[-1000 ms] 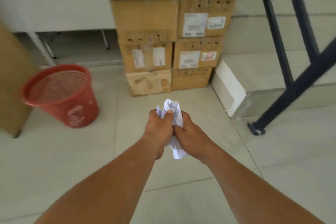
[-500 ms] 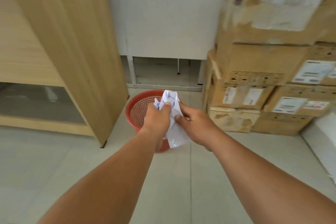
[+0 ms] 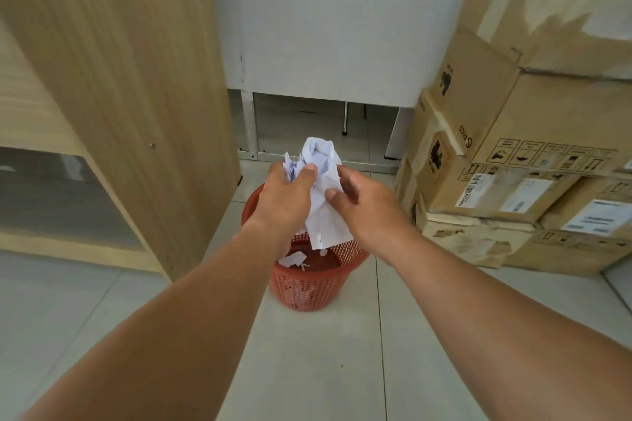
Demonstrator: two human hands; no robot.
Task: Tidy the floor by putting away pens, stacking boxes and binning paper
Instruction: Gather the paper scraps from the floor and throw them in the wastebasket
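The crumpled paper (image 3: pixel 321 188) was gripped by the left hand (image 3: pixel 287 196) and touched by the loose right hand (image 3: pixel 367 205). The red bin (image 3: pixel 307 284) was seen right below both hands, with paper scraps (image 3: pixel 292 260) inside.

Pale square floor tiles (image 3: pixel 318 369) with thin grout lines covered the room. A light wood-grain cabinet (image 3: pixel 113 85) stood at left, its lower part open. A white panel (image 3: pixel 328 27) on thin metal legs closed the back.
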